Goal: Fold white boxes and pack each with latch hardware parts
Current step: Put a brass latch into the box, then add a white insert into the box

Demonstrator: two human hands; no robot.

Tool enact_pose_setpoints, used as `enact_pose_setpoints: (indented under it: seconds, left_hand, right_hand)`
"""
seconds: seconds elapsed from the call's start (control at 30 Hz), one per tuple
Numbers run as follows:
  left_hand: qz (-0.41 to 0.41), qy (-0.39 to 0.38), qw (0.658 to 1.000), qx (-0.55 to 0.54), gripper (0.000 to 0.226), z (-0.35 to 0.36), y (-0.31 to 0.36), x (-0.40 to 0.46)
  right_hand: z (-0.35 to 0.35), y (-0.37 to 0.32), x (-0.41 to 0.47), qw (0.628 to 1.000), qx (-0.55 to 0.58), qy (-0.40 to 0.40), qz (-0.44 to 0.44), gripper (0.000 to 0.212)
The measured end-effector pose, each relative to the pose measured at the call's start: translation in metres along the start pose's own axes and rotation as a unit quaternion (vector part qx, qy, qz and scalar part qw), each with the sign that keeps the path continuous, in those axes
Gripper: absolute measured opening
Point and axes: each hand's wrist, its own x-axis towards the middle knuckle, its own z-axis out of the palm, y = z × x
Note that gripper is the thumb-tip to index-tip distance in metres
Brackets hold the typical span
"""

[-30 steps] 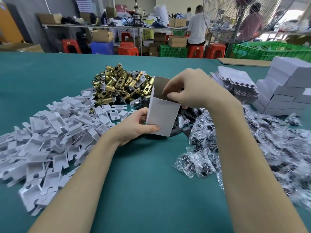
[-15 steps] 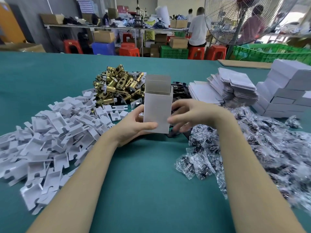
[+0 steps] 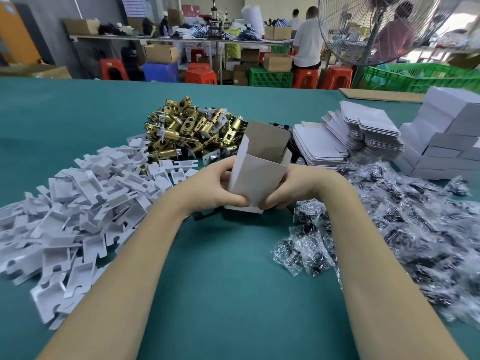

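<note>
While finished boxes [image 3: 446, 136] are stacking up at right of frame, we're gripping one erected white box [image 3: 255, 178] at center, left hand [image 3: 207, 187] and right hand [image 3: 291, 188] both pinching its base; top open, seemingly unpacked, brass latches [image 3: 192, 128] waiting behind.

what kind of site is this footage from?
Likely a small factory packing floor: loose piles of brass latch parts and flat white box blanks on a green work table, with stacked plastic crates behind.
</note>
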Motion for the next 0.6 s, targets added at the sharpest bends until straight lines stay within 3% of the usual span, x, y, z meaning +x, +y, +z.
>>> enact_pose_setpoints:
  seconds: [0.27, 0.37, 0.47, 0.6]
  left_hand:
    - [-0.052, 0.0, 0.998, 0.038, 0.06, -0.006, -0.005, -0.004]
    - [-0.049, 0.023, 0.998, 0.042, 0.057, -0.008, -0.006, -0.005]
    - [-0.054, 0.034, 0.997, 0.047, 0.057, -0.008, -0.006, -0.004]
    - [-0.061, 0.033, 0.996, 0.06, 0.056, -0.008, -0.005, -0.005]
  right_hand:
    - [-0.002, -0.006, 0.01, 0.995, -0.077, -0.058, -0.003, 0.034]
    - [0.004, -0.005, 0.012, 0.994, -0.104, -0.036, -0.013, 0.031]
    - [0.009, -0.004, 0.014, 0.992, -0.125, -0.004, -0.029, 0.045]
    - [0.011, 0.0, 0.018, 0.993, -0.114, 0.005, -0.038, 0.049]
